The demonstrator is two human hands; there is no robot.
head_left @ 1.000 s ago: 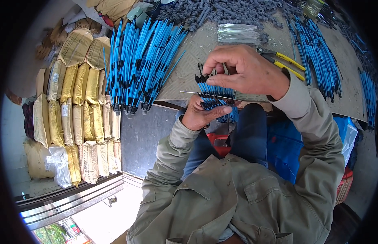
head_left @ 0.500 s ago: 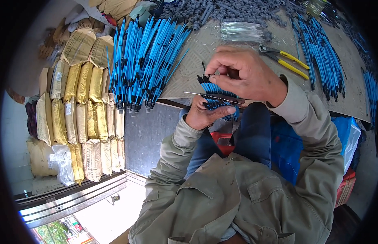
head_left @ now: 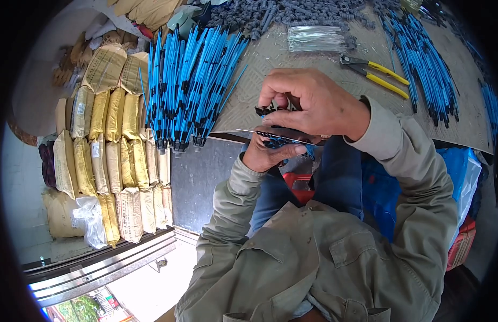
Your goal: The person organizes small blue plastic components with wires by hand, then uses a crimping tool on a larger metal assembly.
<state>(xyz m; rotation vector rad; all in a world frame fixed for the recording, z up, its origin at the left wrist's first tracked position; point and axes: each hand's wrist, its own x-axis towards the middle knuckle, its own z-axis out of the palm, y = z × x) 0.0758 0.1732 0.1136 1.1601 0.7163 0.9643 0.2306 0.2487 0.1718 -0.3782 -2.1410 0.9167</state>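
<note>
Since the earlier frame both hands have shifted a little toward the person's left over the tabletop (head_left: pixel 367 53) edge, the pose otherwise unchanged. Below, the left hand (head_left: pixel 267 155) is closed around a small bundle of blue rods (head_left: pixel 278 141) with black ends, held just at the near edge of the tabletop; above it, the right hand (head_left: pixel 313 104) pinches a black end piece (head_left: pixel 266 110) between thumb and fingertips. Doing this well probably means keeping the bundle steady and level in the lower hand while the upper fingers work one end at a time. Around them lie a large fan of blue rods (head_left: pixel 190 86), yellow-handled pliers (head_left: pixel 375 72), a clear packet of thin wires (head_left: pixel 316 38), grey parts (head_left: pixel 292 13) and stacked yellow sacks (head_left: pixel 107 145); nothing blocks the hands
</note>
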